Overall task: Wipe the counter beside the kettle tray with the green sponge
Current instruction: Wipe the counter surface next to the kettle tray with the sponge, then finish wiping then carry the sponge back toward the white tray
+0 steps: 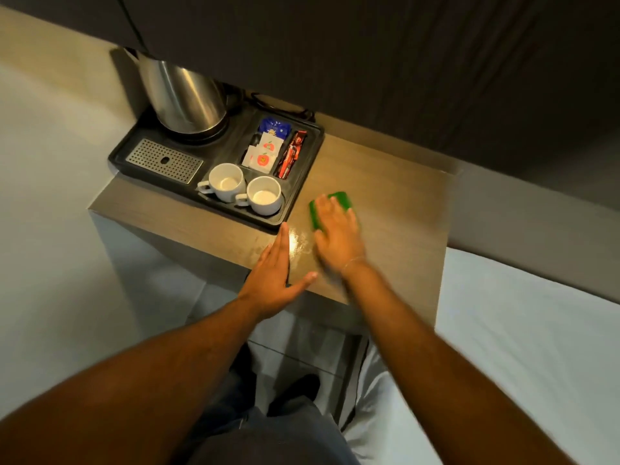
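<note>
A green sponge lies flat on the brown wooden counter, just right of the black kettle tray. My right hand presses down on the sponge, fingers spread over it; the hand is slightly blurred. A wet, shiny patch shows on the counter between my hands. My left hand rests flat on the counter's front edge, fingers straight, holding nothing.
The tray carries a steel kettle, a metal drip grate, two white cups and sachets. A dark wall panel rises behind the counter. White bedding lies to the right; tiled floor shows below.
</note>
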